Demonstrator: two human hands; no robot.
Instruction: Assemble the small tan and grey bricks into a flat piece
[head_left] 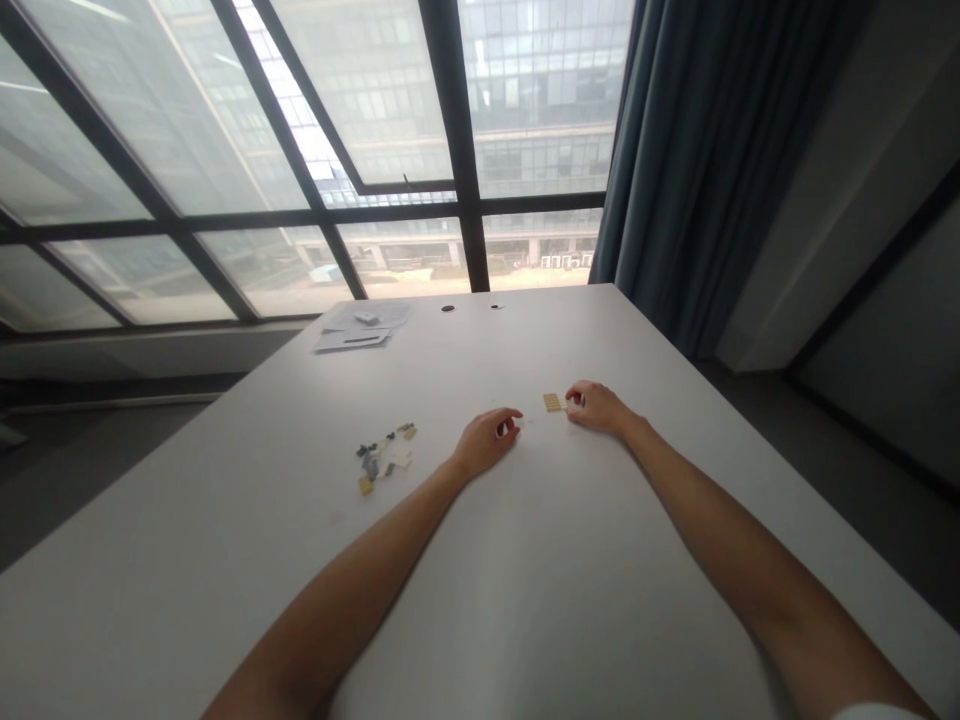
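Note:
Both my arms reach out over a white table (525, 600). My right hand (596, 407) rests on the table with its fingers curled, fingertips touching a small tan studded plate (553, 402). My left hand (487, 440) lies a little to the left, fingers pinched together; whether a small piece sits in them I cannot make out. A loose cluster of small building pieces (384, 457), grey, white and tan, lies on the table to the left of my left hand.
Sheets of paper (360, 330) with a small white object on top lie at the table's far end, near two round cable holes (448, 308). Large windows stand behind the table and a dark curtain (697, 150) hangs at the right.

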